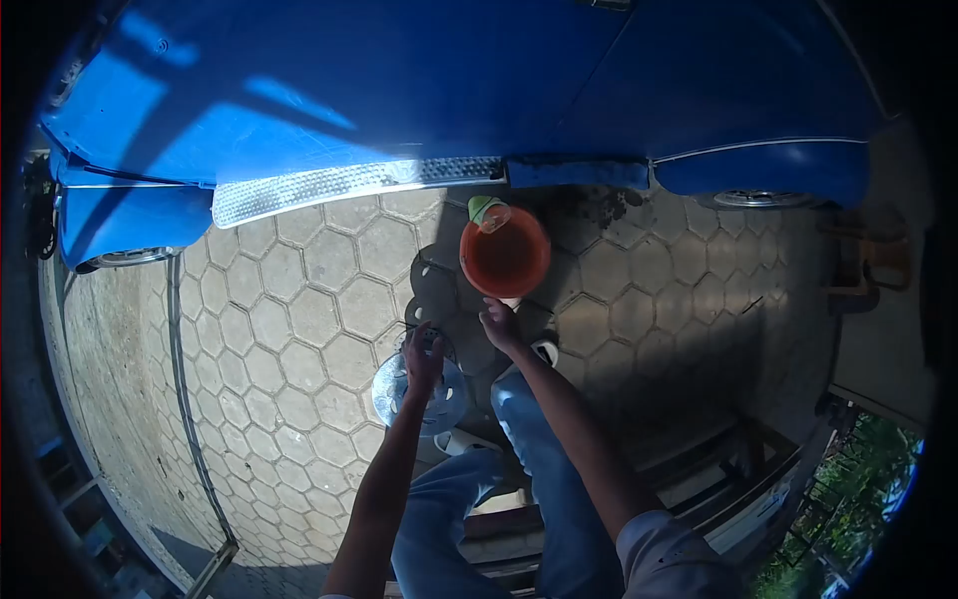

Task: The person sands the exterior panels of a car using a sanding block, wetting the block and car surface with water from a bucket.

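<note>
My left hand is over a round silvery metal disc with holes, which looks like a wheel cover. Its fingers point forward with the thumb apart, and I cannot tell whether they touch the disc. Just below the near rim of an orange-red bucket is my right hand, its fingers loosely bent and apart with nothing visible between them. Dark liquid seems to fill the bucket. A green and whitish cloth or sponge lies over the bucket's far rim.
A blue car spans the far side, with a shiny textured metal strip along its lower edge. Hexagonal paving stones cover the ground. My jeans-clad legs are close behind the disc. A brownish chair stands at the right.
</note>
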Tool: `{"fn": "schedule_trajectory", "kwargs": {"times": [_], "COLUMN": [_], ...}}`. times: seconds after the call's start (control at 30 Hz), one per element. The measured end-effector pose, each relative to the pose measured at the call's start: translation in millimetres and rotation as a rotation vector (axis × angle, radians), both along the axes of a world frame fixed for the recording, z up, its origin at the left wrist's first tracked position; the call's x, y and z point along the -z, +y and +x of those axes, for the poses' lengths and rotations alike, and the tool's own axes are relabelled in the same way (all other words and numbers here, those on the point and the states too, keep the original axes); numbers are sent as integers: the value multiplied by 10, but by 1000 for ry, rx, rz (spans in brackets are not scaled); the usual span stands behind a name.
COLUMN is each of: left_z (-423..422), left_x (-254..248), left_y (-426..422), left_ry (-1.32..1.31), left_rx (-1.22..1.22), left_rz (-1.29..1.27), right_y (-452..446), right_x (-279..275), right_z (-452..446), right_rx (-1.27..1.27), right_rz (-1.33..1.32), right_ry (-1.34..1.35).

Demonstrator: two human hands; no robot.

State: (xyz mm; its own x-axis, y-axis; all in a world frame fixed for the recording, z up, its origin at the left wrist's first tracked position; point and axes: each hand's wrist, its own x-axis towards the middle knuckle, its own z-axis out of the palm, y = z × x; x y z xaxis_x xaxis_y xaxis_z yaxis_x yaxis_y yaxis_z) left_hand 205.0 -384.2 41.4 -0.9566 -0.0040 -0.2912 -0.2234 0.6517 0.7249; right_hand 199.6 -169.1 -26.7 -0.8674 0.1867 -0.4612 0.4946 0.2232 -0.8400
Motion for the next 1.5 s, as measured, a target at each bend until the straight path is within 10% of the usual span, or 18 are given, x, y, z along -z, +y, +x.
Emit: {"fn": "schedule_trajectory", "kwargs": {"times": [0.77, 1.07, 1.5], "left_z": [-3209, -3145, -2403], "left_x": [417, 718, 866], "left_y": [2239, 2170, 1773], "left_ry": [564, 689, 227], "left_rx": [847, 835, 803], "left_rz": [137, 227, 476], "right_y": [1585, 1366, 1018], "right_x": [320, 511, 739], "right_z": [-2408, -2259, -1466], "right_rx": [995, 883, 581], "right_rz": [204, 180, -22], "right_ry": [385, 594, 88]}}
